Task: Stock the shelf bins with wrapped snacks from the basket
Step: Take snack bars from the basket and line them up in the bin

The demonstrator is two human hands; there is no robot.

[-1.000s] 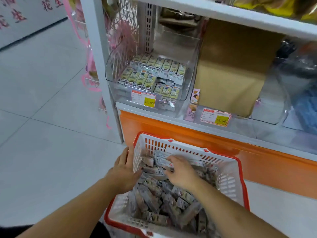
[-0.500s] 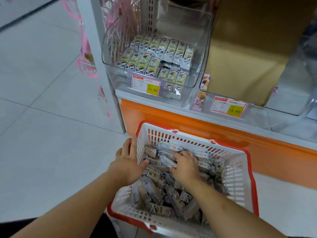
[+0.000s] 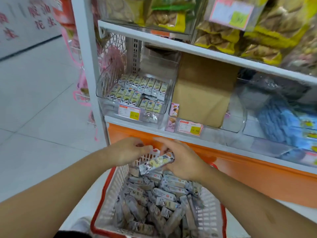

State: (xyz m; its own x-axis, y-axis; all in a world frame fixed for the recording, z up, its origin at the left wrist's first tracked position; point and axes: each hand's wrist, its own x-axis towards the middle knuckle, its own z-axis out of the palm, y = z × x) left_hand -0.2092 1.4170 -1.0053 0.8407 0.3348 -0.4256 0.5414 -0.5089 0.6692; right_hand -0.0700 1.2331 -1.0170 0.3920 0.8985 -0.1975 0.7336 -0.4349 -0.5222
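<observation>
Right now my right hand point(image 3: 184, 160) pinches a wrapped snack point(image 3: 157, 163) above the basket point(image 3: 118, 182), its long axis running left-right. My left hand point(image 3: 127, 152) is curled beside it; I cannot tell what it holds. Target bin point(image 3: 161, 117) lies up ahead, slightly left.

The hands point(image 3: 154, 153) are motion-blurred, their fingertips indistinct; the basket's point(image 3: 116, 186) near rim seems cut off.

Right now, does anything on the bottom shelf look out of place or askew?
Yes. A brown cardboard box sits in the middle clear bin where snacks should go. Two pink snack packs are wedged upright between it and the left bin, whose front packets lie jumbled below the neat rows.
</observation>
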